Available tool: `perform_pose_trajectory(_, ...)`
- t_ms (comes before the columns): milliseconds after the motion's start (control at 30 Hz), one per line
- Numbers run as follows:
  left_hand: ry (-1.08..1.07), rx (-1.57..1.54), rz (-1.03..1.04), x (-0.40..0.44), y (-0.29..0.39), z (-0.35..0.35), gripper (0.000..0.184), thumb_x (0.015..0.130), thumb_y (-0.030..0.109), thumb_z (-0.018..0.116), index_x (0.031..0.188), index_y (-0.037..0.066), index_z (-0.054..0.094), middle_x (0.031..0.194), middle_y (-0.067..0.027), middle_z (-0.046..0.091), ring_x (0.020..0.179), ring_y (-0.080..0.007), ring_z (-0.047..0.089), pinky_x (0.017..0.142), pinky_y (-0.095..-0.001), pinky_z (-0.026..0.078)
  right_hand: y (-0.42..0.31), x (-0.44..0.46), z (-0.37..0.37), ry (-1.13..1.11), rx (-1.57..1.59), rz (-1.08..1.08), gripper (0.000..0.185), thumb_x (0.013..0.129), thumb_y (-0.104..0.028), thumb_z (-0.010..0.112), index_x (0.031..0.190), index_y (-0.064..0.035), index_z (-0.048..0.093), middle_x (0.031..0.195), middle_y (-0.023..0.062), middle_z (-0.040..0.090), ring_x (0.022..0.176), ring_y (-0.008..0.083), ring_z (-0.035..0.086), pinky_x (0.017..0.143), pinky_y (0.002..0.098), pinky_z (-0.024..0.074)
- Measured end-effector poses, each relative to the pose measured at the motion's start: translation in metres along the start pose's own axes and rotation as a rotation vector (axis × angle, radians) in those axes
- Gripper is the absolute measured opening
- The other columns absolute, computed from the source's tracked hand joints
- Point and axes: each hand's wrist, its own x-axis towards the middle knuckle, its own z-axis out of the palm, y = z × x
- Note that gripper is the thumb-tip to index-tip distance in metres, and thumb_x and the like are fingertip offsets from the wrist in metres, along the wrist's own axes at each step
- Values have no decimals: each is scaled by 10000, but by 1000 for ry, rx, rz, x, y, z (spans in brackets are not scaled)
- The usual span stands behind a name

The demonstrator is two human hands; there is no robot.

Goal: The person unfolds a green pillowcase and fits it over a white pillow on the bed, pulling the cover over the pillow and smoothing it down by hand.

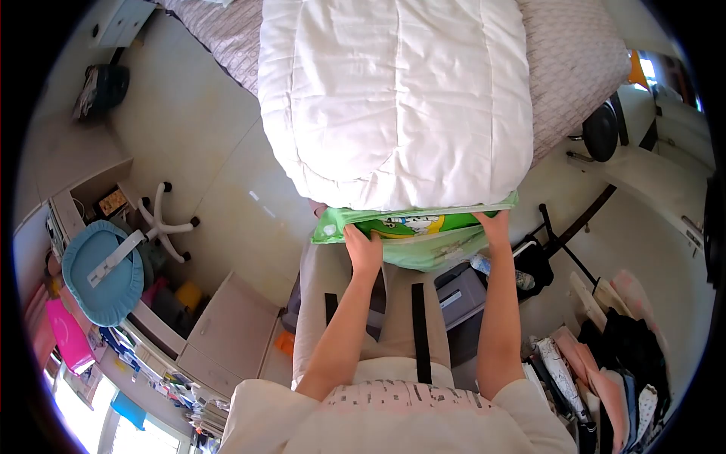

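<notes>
Hands (pixel 364 246) (pixel 494 227), two, grip one green bag (pixel 423 253) touching one white quilt (pixel 397 106).

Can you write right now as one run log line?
left hand: grips green bag | right hand: grips green bag | white quilt: on bed, near end by bag opening

The quilt (pixel 401 98) lies folded on the bed (pixel 575 60), its near end reaching the bag (pixel 435 253) just before me. My left hand (pixel 364 251) is at the bag's left part, my right hand (pixel 493 227) at its right. Well to my left on the floor (pixel 219 159) stands the swivel chair (pixel 106 272), with the cabinet (pixel 227 333) nearer me. Behind the bag, on my side, is the storage box (pixel 460 295); at my right are the clothes (pixel 605 371).
</notes>
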Motion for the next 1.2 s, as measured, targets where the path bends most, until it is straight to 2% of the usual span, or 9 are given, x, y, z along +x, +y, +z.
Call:
perform_pose_trajectory(33,4,0,-6,9,0,2,358,774,-8,592,1043,-114,381,1063,-311,470,968,-470,503,834,-470,428,0,8,0,-55,-48,-37,855,650,-102,832,1362,12,373,1350,152,440,1204,269,463,1023,353,369)
perform_pose_trajectory(100,-85,-312,-540,28,1,5,364,710,34,675,979,-79,457,930,-191,529,886,-314,533,769,-406,436,-1,15,1,-81,-53,-23,846,658,-130,834,1351,31,377,1328,161,467,1192,271,477,1009,350,383)
perform_pose_trajectory(267,-159,-952,-555,42,-13,5,168,825,2,587,967,-17,500,939,-90,560,809,-184,523,732,-308,441,-2,19,2,-117,-112,-4,851,611,-217,866,1292,64,440,1273,201,517,1159,306,508,986,372,398)
perform_pose_trajectory(533,-118,-1612,-534,39,-22,4,194,928,28,486,1117,7,524,1117,-71,581,1006,-178,556,859,-295,443,-5,0,-8,6,-30,205,588,674,-193,818,1150,60,582,1100,143,634,975,238,605,853,342,467)
perform_pose_trajectory(767,80,-1471,-661,76,-27,-16,166,910,55,527,1059,-10,562,1039,-62,591,899,-156,578,715,-282,486,-69,-37,-4,-77,55,288,406,707,-191,785,997,63,658,965,125,674,836,217,631,765,322,484)
perform_pose_trajectory(800,64,-1428,-640,81,-21,-22,160,928,59,506,1043,-47,536,1066,-106,589,958,-205,588,830,-345,487,-69,-38,-3,-69,58,288,406,707,-191,785,997,63,658,965,125,674,836,217,631,765,322,484)
perform_pose_trajectory(967,194,-1141,-606,64,24,-56,178,838,81,629,912,-34,515,908,-64,553,772,-134,547,694,-287,474,-88,-46,10,121,373,435,499,758,-194,735,1168,35,567,1078,112,621,968,211,588,846,331,455)
perform_pose_trajectory(1100,382,-986,-448,55,47,-66,240,864,55,577,1057,-30,462,1042,-85,528,892,-153,539,770,-300,471,-100,-48,20,133,603,445,518,774,-184,712,1206,36,529,1097,120,602,989,226,574,861,343,449)
perform_pose_trajectory(1200,181,-1382,-415,76,43,-74,257,904,1,460,1159,7,430,1158,-89,503,1022,-188,529,870,-312,456,-126,-44,21,236,498,502,437,791,-157,712,1153,47,573,1068,102,626,970,197,583,851,314,441)
